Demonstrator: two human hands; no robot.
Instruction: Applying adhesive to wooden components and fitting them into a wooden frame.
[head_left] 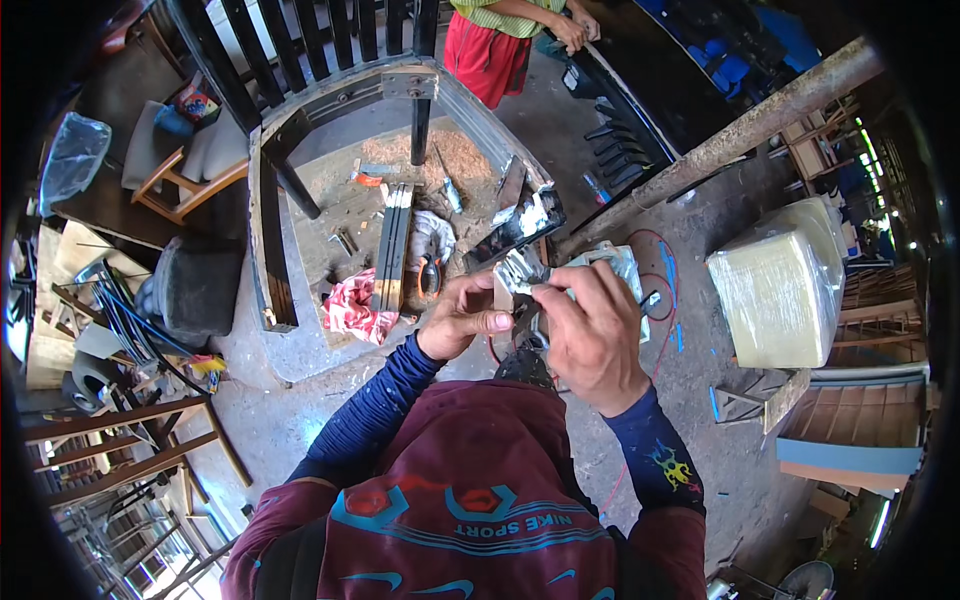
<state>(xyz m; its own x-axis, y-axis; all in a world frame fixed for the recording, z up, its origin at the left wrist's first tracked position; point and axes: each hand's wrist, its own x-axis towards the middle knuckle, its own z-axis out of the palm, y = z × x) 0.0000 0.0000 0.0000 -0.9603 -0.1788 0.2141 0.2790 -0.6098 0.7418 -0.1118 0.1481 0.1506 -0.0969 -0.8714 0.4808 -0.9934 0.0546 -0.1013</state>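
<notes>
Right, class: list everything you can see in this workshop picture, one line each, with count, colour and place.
Crinkled sheet: one, silvery, pinched between both hands at centre.
Dark wooden frame: one, black-brown, on the floor ahead.
Flat slats: a few, dark with pale ends, inside the frame.
Rag: one, red and white, beside the slats.
Sawdust: one patch, tan, far end of the frame.
Wrapped block: one, pale yellow, right.
Rusty beam: one, brown, upper right.
Wooden chair: one, with grey cushions, upper left.
Another person: one, red shorts, top.
Left hand: grip on the sheet.
Right hand: grip on the sheet.
</notes>
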